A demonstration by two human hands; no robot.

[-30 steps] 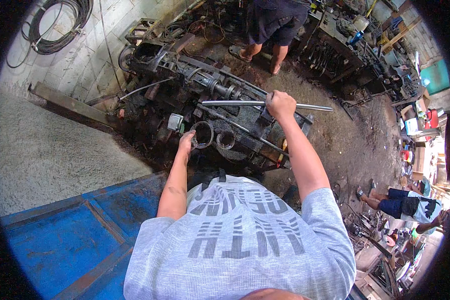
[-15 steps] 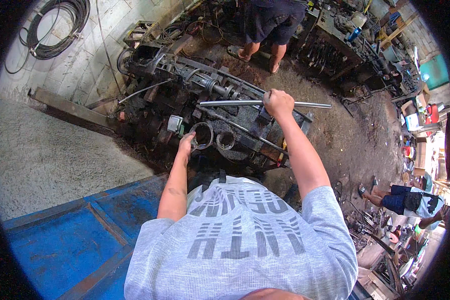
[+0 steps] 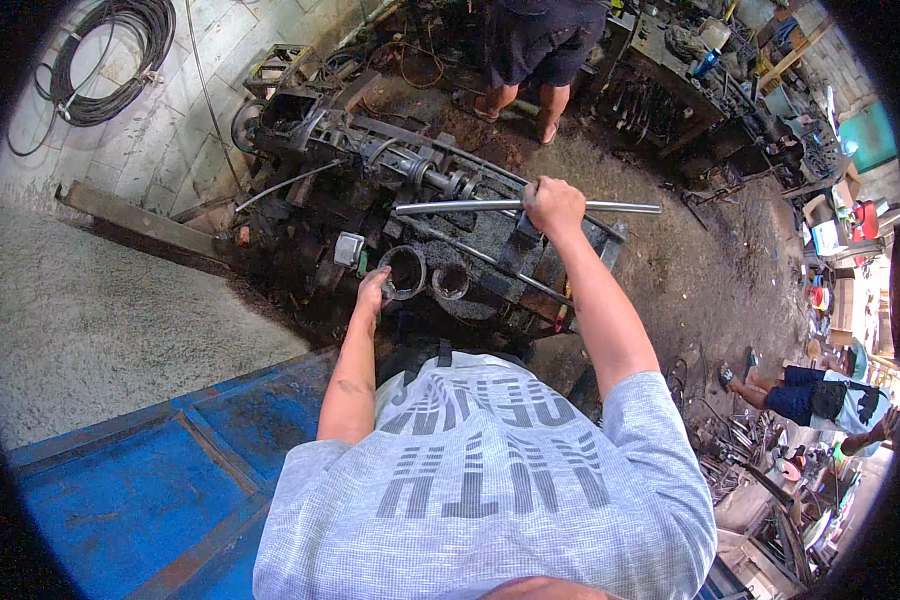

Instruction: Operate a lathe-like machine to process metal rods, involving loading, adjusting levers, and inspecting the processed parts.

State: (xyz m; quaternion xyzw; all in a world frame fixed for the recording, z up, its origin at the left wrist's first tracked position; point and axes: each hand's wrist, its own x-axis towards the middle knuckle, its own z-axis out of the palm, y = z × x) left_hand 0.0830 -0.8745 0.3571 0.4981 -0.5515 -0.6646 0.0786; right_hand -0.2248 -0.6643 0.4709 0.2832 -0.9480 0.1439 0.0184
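A long, smooth metal rod (image 3: 460, 206) lies crosswise over a dark, greasy machine (image 3: 450, 165) that looks like a lathe. My right hand (image 3: 555, 207) is closed around the rod, right of its middle. Lower and to the left, my left hand (image 3: 372, 290) is at the machine's near side, against the left of a wide metal ring (image 3: 404, 272). Its fingers look curled, but what they grip is hidden. A second, smaller ring (image 3: 451, 281) sits just to the right. Beyond my left hand is a small pale box (image 3: 349, 249).
Behind the machine stands a person in dark shorts (image 3: 545, 45). A cluttered workbench (image 3: 680, 85) runs along the far right. Another person (image 3: 820, 395) is at the right, near scattered metal parts. A blue metal panel (image 3: 140, 500) fills the lower left. Coiled cable (image 3: 115, 60) hangs on the wall.
The rod and my right hand have shifted very slightly to the left. My left hand stays beside the ring. The person behind the machine has shifted their feet a little.
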